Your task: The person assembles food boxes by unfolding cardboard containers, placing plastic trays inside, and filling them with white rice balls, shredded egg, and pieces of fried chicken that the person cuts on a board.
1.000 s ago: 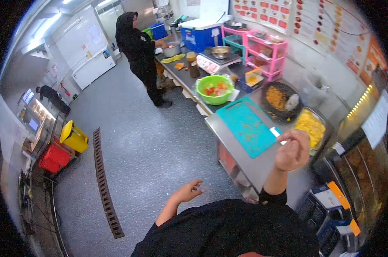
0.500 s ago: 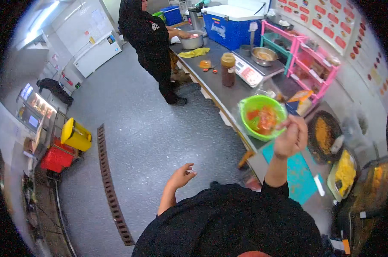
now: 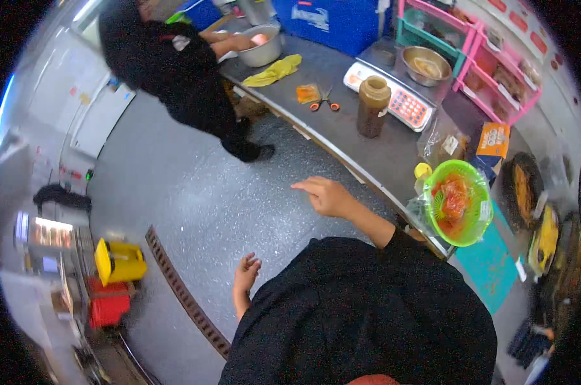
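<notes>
My right hand (image 3: 326,194) hangs over the floor just off the table's long edge, fingers stretched to the left and nothing held. Lower and further left, my left hand (image 3: 245,274) is also over the floor, its fingers loosely bent, apart and bare. To the right of my right hand, at the table edge, a green plastic basket (image 3: 480,224) holds red-orange food in clear plastic. Beyond it stand a jar of brown contents (image 3: 372,109) and a white scale (image 3: 409,110). Orange-handled scissors (image 3: 324,104) lie near a small orange packet (image 3: 308,94). Neither hand touches any of these.
A co-worker in black (image 3: 168,70) stands at the table's far left, hands in a metal pot (image 3: 263,54). A yellow cloth (image 3: 274,70), steel bowl (image 3: 425,67), pink rack (image 3: 496,90) and turquoise board (image 3: 489,276) are on the table. A yellow bin (image 3: 120,260) stands left.
My right hand has left the green basket and swung left over the floor. My left hand has dropped slightly. The view has shifted, and the co-worker and far table items look nearer.
</notes>
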